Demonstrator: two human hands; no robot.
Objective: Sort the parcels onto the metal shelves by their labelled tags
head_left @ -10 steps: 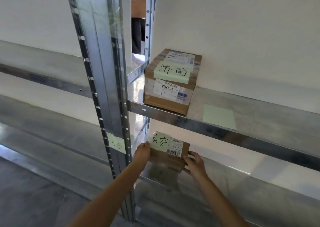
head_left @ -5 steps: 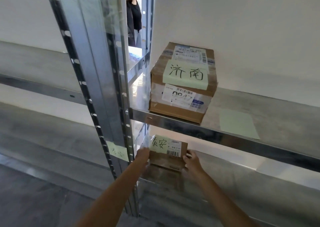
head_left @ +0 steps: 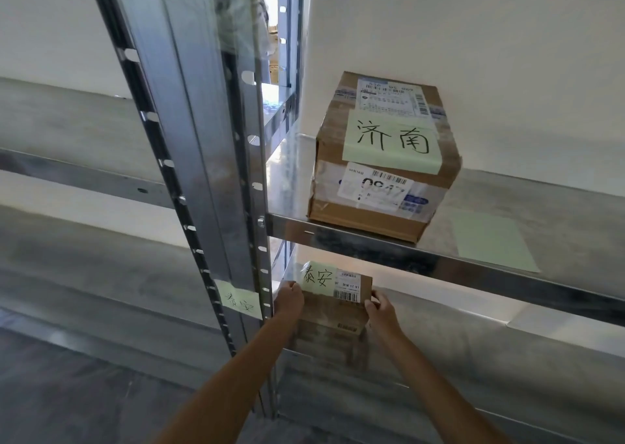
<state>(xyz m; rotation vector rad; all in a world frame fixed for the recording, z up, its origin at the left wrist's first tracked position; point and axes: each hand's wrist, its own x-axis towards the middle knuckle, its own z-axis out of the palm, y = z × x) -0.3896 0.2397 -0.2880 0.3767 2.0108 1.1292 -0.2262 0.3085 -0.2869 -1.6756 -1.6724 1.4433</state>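
A small cardboard parcel with a green tag reading 泰安 sits on the lower metal shelf, close to the left upright. My left hand grips its left side and my right hand grips its right side. A matching green 泰安 tag is stuck on the upright post. On the shelf above stands a larger cardboard parcel tagged 济南.
A blank green note lies on the upper shelf, right of the large parcel. A white wall stands behind the shelves. More empty shelving runs off to the left. A person in dark clothes shows partly through the gap behind the post.
The camera has moved closer to the shelves. Both hands have pushed the small parcel a little deeper onto the lower shelf and still hold it.
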